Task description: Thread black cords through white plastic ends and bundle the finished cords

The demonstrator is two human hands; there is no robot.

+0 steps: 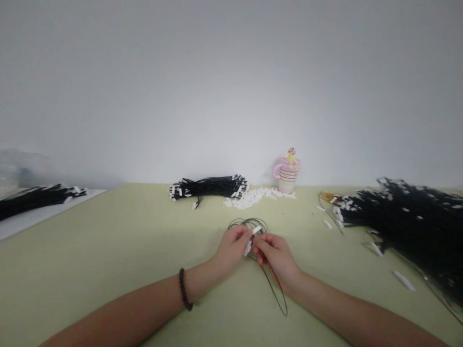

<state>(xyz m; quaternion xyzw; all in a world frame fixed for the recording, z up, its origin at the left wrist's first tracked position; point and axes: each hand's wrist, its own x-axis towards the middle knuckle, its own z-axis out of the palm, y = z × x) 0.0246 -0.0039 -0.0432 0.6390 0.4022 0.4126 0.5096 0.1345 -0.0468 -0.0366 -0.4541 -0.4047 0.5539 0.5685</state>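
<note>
My left hand (231,250) and my right hand (277,255) meet at the middle of the pale green table (119,250). Both are closed in a pinch on a thin black wire (275,289) that loops behind the fingers and trails toward me. Small white connectors (248,247) sit on the wire ends between my fingertips. A dark bead bracelet (183,289) is on my left wrist.
A bound bundle of black wires (208,187) lies at the back, next to a heap of loose white connectors (253,197) and a pink striped cup (287,176). A large wire pile (408,217) fills the right. Another bundle (36,196) rests on a white sheet at left.
</note>
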